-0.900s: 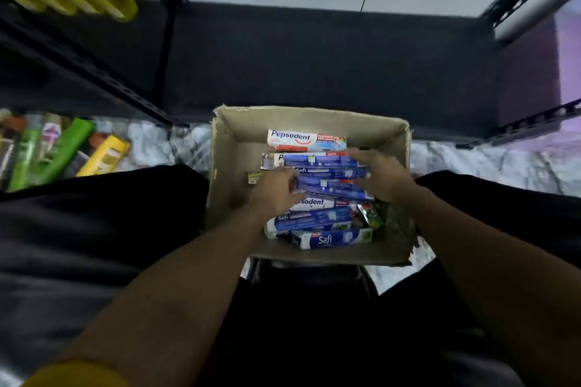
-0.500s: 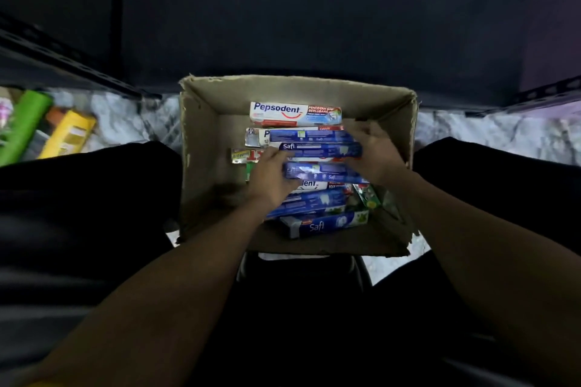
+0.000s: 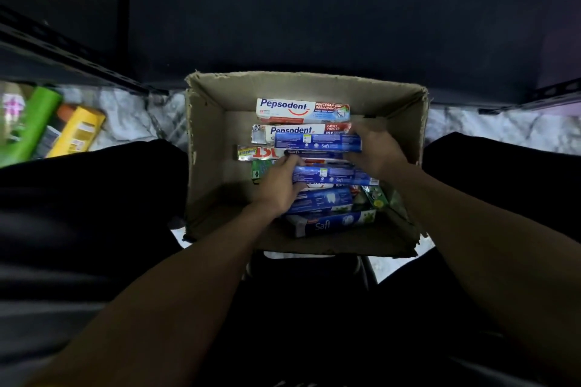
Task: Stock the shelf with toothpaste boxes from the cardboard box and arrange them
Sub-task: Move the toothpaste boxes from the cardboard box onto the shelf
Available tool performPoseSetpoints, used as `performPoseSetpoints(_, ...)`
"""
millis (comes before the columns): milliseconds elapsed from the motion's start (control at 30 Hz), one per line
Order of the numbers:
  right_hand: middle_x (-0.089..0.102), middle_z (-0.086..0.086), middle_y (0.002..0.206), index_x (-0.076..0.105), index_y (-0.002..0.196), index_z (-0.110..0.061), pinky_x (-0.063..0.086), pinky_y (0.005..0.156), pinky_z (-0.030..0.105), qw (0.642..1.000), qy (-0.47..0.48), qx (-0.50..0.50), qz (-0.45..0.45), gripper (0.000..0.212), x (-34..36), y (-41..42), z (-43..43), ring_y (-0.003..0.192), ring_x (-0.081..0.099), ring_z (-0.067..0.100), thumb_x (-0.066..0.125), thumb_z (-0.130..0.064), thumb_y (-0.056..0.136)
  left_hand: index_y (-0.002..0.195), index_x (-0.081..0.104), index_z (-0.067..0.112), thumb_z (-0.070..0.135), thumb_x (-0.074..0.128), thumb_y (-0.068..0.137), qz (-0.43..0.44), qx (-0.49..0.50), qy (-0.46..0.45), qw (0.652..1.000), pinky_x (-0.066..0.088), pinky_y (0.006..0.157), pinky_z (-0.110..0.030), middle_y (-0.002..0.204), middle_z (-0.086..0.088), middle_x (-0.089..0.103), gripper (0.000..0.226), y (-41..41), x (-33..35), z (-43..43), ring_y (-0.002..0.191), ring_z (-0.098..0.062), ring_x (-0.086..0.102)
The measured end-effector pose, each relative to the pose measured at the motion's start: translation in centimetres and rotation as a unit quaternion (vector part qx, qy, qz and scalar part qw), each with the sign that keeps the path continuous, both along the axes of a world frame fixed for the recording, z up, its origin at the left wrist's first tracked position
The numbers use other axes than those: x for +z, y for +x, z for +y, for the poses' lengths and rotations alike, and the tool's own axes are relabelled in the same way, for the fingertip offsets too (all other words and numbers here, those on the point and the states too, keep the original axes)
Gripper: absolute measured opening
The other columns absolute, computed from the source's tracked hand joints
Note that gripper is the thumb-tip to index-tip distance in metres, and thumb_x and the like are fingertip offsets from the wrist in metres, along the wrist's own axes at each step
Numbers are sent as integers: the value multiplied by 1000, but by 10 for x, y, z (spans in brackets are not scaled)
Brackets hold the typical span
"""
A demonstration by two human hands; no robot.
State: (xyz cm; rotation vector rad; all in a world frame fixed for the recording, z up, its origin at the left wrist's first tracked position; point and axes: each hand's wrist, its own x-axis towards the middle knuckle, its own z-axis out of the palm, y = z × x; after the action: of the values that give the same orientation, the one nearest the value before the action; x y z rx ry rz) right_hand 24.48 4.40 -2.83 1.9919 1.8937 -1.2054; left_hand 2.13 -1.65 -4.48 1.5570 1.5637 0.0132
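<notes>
An open cardboard box (image 3: pixel 207 141) sits on the floor between my knees, filled with several toothpaste boxes. White Pepsodent boxes (image 3: pixel 298 110) lie at the far end. Blue Safi boxes (image 3: pixel 317 141) are piled in the middle, and one more Safi box (image 3: pixel 330 225) lies at the near end. My left hand (image 3: pixel 278 188) grips the left ends of the piled blue boxes. Gripping their right ends is my right hand (image 3: pixel 377 148), so the stack is pinched between both hands. The dark shelf (image 3: pixel 314 25) lies beyond the box.
Green and yellow bottles (image 3: pixel 75 132) lie on the marble floor at the left, under a black metal shelf rail (image 3: pixel 63 53). My dark-clad knees flank the box on both sides. Another shelf rail (image 3: pixel 550 94) runs at the right.
The view has tilted down and closer to the box. Both hands have closed in on the ends of the blue boxes, and the top blue box has shifted slightly toward the far end.
</notes>
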Motion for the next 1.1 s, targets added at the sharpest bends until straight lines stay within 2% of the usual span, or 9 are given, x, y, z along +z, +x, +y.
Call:
performPoseSetpoints(167, 65, 0, 119, 54, 124, -27, 55, 87, 43, 998, 41, 24, 31, 40, 26, -4, 6, 102, 64, 20, 68, -34, 87, 114, 51, 17, 21, 71, 89, -27, -21, -12, 999, 48, 79, -32, 107, -7, 66, 33, -6, 13, 5, 95, -25, 62)
performPoseSetpoints(267, 66, 3, 121, 61, 126, -23, 53, 90, 41, 997, 59, 50, 28, 40, 44, -4, 6, 104, 62, 22, 68, -34, 89, 111, 55, 17, 22, 73, 88, -63, -13, 6, 998, 45, 71, -27, 95, 1, 67, 30, -7, 32, 11, 86, -20, 63)
performPoseSetpoints(433, 68, 10, 113, 62, 127, -22, 51, 87, 35, 988, 140, 57, 10, 42, 77, -1, 1, 101, 63, 28, 67, -39, 89, 105, 59, 25, 24, 72, 86, -118, -10, 42, 992, 54, 87, -39, 104, 4, 69, 23, -25, 67, 23, 97, -15, 65)
performPoseSetpoints(533, 67, 5, 82, 60, 131, -24, 51, 73, 31, 983, 179, 40, 22, 44, 108, -3, -1, 75, 65, 23, 64, -42, 91, 108, 64, 23, 23, 74, 85, -126, -15, 71, 989, 51, 86, -27, 107, 7, 68, 25, -40, 100, 32, 96, 2, 64)
performPoseSetpoints(567, 65, 5, 78, 61, 131, -26, 50, 72, 31, 978, 200, 49, 32, 42, 120, -4, -1, 74, 65, 24, 64, -41, 92, 109, 65, 22, 21, 75, 85, -123, -22, 87, 988, 49, 82, -23, 106, 9, 69, 26, -45, 111, 36, 90, 8, 63)
performPoseSetpoints(733, 69, 1, 101, 72, 116, -30, 54, 81, 36, 942, 305, 68, 125, 30, 195, -12, 6, 89, 66, 18, 71, -37, 87, 113, 66, 20, 17, 78, 83, -121, -38, 171, 977, 48, 80, -17, 101, 13, 67, 32, -63, 195, 54, 90, -5, 61)
performPoseSetpoints(867, 67, -3, 104, 73, 116, -29, 59, 68, 34, 918, 332, 47, 211, 31, 275, -15, 6, 92, 65, 13, 72, -32, 85, 113, 67, 29, 21, 76, 85, -131, -60, 226, 963, 61, 62, -33, 93, 18, 70, 30, -73, 288, 59, 76, -7, 69)
performPoseSetpoints(933, 66, -3, 106, 73, 115, -29, 61, 58, 34, 906, 338, 38, 253, 30, 316, -16, 2, 92, 65, 13, 72, -31, 85, 115, 66, 30, 22, 74, 87, -140, -70, 244, 957, 62, 63, -33, 97, 14, 71, 30, -77, 333, 56, 82, -6, 70)
performPoseSetpoints(1100, 66, 2, 106, 73, 115, -25, 59, 60, 26, 871, 392, 37, 295, 30, 416, -8, -13, 94, 64, 23, 70, -28, 85, 117, 64, 35, 26, 70, 90, -158, -93, 304, 935, 61, 64, -33, 104, 8, 70, 30, -82, 436, 41, 85, -9, 70)
